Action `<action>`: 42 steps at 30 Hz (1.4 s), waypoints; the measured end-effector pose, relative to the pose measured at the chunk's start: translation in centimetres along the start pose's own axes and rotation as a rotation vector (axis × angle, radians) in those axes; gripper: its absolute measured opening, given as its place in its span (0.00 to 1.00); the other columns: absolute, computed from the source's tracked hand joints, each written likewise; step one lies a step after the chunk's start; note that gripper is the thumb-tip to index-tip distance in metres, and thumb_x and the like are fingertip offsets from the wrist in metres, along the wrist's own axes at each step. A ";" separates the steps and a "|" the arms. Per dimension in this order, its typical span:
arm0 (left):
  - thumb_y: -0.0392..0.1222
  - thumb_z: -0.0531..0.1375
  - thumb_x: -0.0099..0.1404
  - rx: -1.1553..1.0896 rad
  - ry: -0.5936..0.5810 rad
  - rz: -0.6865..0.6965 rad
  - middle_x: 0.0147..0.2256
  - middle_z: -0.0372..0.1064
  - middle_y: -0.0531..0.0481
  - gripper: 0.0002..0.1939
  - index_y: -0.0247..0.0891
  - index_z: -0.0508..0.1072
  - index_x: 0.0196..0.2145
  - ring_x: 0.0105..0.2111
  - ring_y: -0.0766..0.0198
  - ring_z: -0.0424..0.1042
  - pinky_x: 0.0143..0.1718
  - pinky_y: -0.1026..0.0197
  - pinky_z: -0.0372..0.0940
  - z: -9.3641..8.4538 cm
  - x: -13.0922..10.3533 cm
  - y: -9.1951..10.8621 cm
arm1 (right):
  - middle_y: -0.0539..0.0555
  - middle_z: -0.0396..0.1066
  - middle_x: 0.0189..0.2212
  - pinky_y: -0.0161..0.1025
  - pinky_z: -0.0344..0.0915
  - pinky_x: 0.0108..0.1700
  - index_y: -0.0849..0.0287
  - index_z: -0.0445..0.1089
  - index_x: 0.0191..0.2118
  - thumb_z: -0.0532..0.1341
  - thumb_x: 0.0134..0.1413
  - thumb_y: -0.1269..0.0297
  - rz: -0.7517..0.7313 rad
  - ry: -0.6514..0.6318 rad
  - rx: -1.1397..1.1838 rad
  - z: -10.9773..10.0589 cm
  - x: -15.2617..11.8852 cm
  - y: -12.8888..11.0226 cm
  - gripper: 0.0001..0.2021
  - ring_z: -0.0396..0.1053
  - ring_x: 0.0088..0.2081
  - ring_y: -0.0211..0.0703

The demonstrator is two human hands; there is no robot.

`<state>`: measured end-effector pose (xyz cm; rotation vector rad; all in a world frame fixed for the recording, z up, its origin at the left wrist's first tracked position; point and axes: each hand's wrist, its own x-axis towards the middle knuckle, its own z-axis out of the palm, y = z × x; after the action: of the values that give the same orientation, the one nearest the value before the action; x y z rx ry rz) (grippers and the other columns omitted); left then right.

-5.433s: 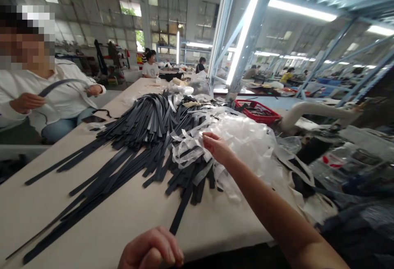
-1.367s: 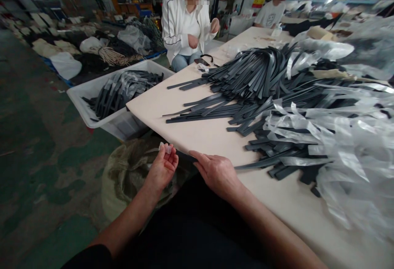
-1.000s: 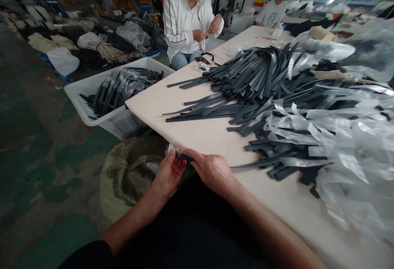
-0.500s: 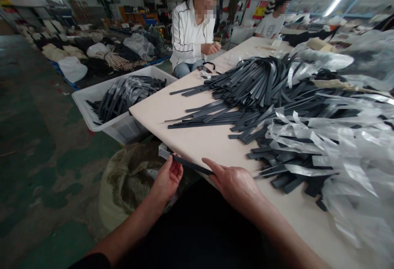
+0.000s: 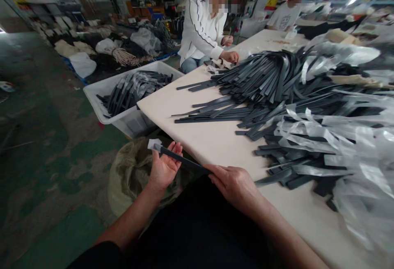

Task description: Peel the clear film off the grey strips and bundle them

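Observation:
A narrow dark strip (image 5: 184, 161) runs across in front of me, above the table's near edge. My right hand (image 5: 232, 183) grips its right part between thumb and fingers. My left hand (image 5: 166, 166) is palm up with fingers spread and half curled, the strip crossing over it. A crumpled piece of clear plastic film (image 5: 154, 144) sits at the strip's left end, against my left thumb. Many similar dark strips (image 5: 258, 80) lie in a heap on the table (image 5: 212, 146), partly under torn clear film (image 5: 366, 158).
Below my left hand stands an open woven sack (image 5: 123, 178). A white plastic bin (image 5: 123, 125) holding more strips is beyond it, by the table corner. Across the table sits a person in a white jacket (image 5: 200, 27), one hand near the strip heap. Another person (image 5: 286, 14) is farther back.
My left fingers have opened from their pinch, and the strip's film-covered end now sticks out past the thumb. The person opposite has reached a hand toward the heap. My view has shifted slightly.

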<state>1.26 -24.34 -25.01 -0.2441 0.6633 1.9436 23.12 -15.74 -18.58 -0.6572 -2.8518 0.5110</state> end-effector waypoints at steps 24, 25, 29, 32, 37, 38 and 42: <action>0.33 0.57 0.69 0.118 0.277 0.032 0.27 0.75 0.50 0.10 0.34 0.73 0.30 0.25 0.70 0.75 0.28 0.69 0.70 -2.0 0.3 -2.2 | 0.53 0.80 0.37 0.37 0.69 0.33 0.54 0.62 0.63 0.54 0.66 0.66 -0.075 -0.151 -0.113 2.7 4.2 -2.3 0.21 0.79 0.35 0.48; 0.33 0.56 0.70 0.100 0.314 0.045 0.24 0.74 0.52 0.12 0.34 0.72 0.28 0.23 0.71 0.73 0.27 0.70 0.69 -2.1 0.6 -1.7 | 0.53 0.80 0.37 0.38 0.69 0.33 0.53 0.61 0.63 0.55 0.65 0.66 -0.048 -0.155 -0.100 2.4 3.9 -2.4 0.22 0.79 0.35 0.49; 0.36 0.55 0.71 0.100 0.307 0.046 0.28 0.76 0.51 0.11 0.35 0.73 0.32 0.25 0.69 0.75 0.27 0.68 0.69 -2.7 1.0 0.3 | 0.52 0.80 0.38 0.37 0.67 0.34 0.50 0.63 0.61 0.58 0.63 0.63 0.089 -0.184 0.016 0.5 2.1 -2.7 0.22 0.79 0.35 0.48; 0.37 0.56 0.71 0.100 0.302 0.021 0.30 0.77 0.50 0.09 0.35 0.74 0.33 0.27 0.68 0.76 0.27 0.68 0.70 -3.3 0.3 0.2 | 0.49 0.80 0.35 0.36 0.64 0.32 0.47 0.70 0.54 0.61 0.61 0.57 0.140 -0.196 0.065 -0.4 1.4 -3.3 0.16 0.79 0.35 0.48; 0.34 0.57 0.70 0.110 0.321 -0.038 0.30 0.77 0.50 0.08 0.34 0.75 0.33 0.28 0.70 0.76 0.27 0.69 0.69 -3.2 -1.6 -1.9 | 0.50 0.78 0.28 0.36 0.54 0.28 0.54 0.74 0.31 0.59 0.63 0.58 0.209 -0.212 -0.069 0.3 1.8 -4.1 0.11 0.77 0.30 0.44; 0.34 0.58 0.69 0.120 0.313 -0.061 0.31 0.77 0.50 0.07 0.34 0.75 0.33 0.28 0.70 0.76 0.27 0.69 0.69 -3.2 -2.1 -2.4 | 0.50 0.78 0.27 0.37 0.53 0.28 0.55 0.73 0.30 0.59 0.63 0.60 0.219 -0.210 -0.093 0.7 2.0 -4.1 0.12 0.77 0.30 0.44; 0.33 0.62 0.66 0.165 0.192 -0.185 0.31 0.77 0.50 0.04 0.34 0.76 0.32 0.30 0.68 0.76 0.31 0.67 0.71 -3.0 -3.7 -4.2 | 0.51 0.78 0.30 0.36 0.54 0.29 0.56 0.72 0.31 0.57 0.65 0.61 0.217 -0.197 -0.101 2.2 3.1 -4.0 0.12 0.76 0.33 0.42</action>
<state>6.28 -27.47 -27.23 -0.3787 0.8904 1.6922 18.28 -18.39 -18.92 -0.9949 -3.0228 0.4892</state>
